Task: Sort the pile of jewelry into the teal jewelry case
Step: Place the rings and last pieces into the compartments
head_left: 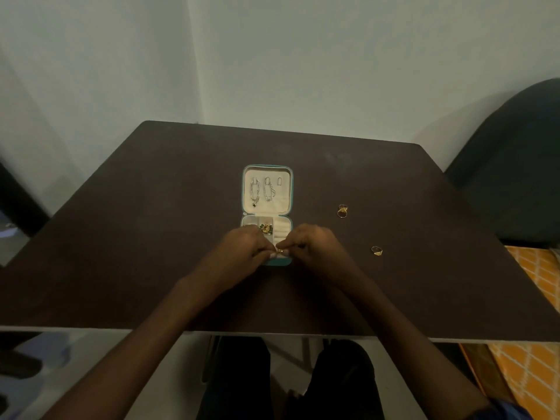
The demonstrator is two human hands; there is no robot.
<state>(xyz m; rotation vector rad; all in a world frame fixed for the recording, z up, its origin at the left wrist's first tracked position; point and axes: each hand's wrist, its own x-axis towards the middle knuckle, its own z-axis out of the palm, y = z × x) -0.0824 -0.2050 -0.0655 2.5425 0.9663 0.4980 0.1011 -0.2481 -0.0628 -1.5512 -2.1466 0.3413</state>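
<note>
Here one teal jewelry case [289, 189] lies open near the middle of a dark brown table [151, 222], its lid laid flat away from the person and its cream-lined tray toward them. Two silver chain necklaces hang in the lid: the left necklace [255, 190] carries a small dark pendant at its bottom, the right necklace [268, 189] none that shows. One cluster of gold and green pieces [266, 228] sits in a middle compartment of the tray; how many pieces make it up is too small to tell. Both hands meet over the near edge of the case. The left hand [242, 248] and the right hand [312, 242] have their fingers curled inward, and their fingertips pinch one small gold ring [280, 251] between them, just above the tray's front part.

Three gold rings lie loose on the table to the right of the case, well apart from it: a pair of rings [342, 211] touching or nearly so, and a single ring [376, 251] nearer the person. That makes four rings outside the tray compartments, counting the held one.

The tabletop is matte with a pale front edge. Behind it stands a plain pale wall with a corner. A dark rounded chair back [515, 165] shows at right, and an orange patterned fabric [533, 298] lies below it.
</note>
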